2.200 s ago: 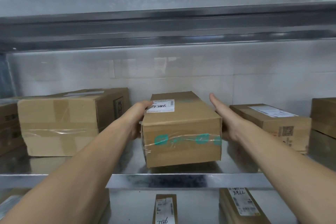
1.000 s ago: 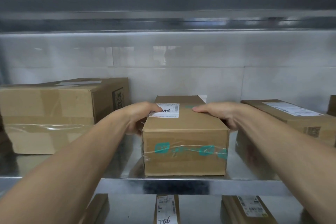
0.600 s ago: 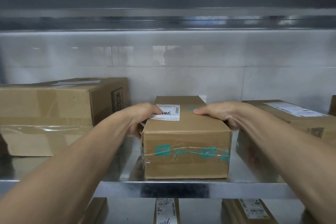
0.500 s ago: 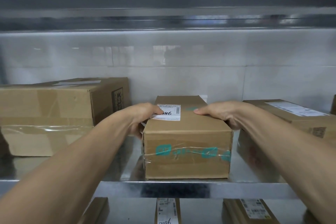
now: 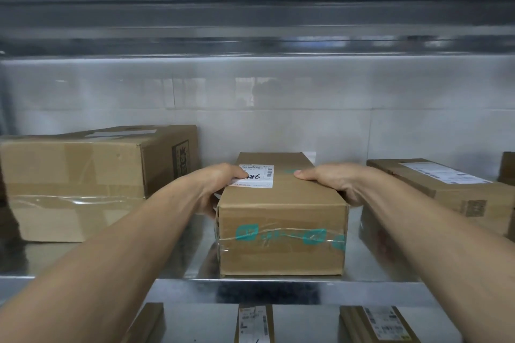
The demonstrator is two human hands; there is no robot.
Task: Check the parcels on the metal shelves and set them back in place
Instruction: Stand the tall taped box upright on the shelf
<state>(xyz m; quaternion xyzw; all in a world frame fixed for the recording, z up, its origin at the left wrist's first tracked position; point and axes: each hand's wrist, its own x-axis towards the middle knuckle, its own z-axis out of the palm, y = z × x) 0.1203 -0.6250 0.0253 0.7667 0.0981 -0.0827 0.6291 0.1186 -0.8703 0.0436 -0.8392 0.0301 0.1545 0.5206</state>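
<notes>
Parcel [image 5: 281,220] being gripped on metal shelf [image 5: 250,289].
It is being clasped by left hand [image 5: 214,189] at nine o'clock, right hand [image 5: 331,184] at three, thumbs curled on top.

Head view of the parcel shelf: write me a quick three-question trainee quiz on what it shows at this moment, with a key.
1. True or false: the left hand and the right hand both grip the middle box, thumbs on top.
2. Where is that box's white label? A) on top, partly under the left thumb; B) on the front face; C) on the right side.
3. Short answer: which neighbour stands taller, the left box or the right box?
Key: 1 true; 2 A; 3 the left box.
</notes>
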